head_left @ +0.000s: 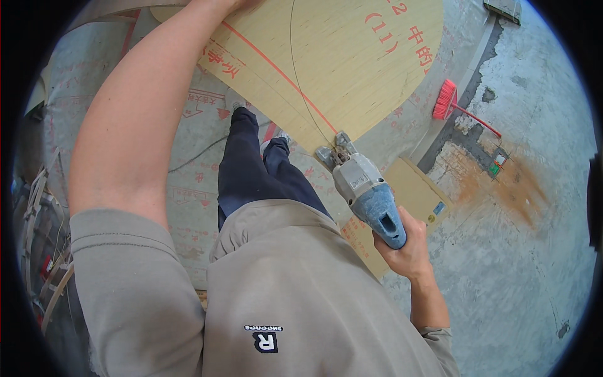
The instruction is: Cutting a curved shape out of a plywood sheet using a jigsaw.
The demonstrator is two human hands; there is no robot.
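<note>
My right hand (408, 248) grips the blue rear handle of a grey power cutting tool (363, 188). The tool's metal head (336, 151) sits at the near edge of a large plywood sheet (326, 56), where a thin curved pencil line and a straight red line run toward it. My left arm reaches up and forward over the sheet's left part; its hand (235, 4) is almost cut off by the top of the picture, resting on the plywood's far edge. What it holds cannot be seen.
I stand on printed sheeting (188, 182) with my legs in dark trousers and shoes below the plywood. A thin cable (195, 154) crosses the sheeting. A red broom (449, 103) lies on the concrete floor at right, near a small green box (496, 166). A smaller board (418, 188) lies under the tool.
</note>
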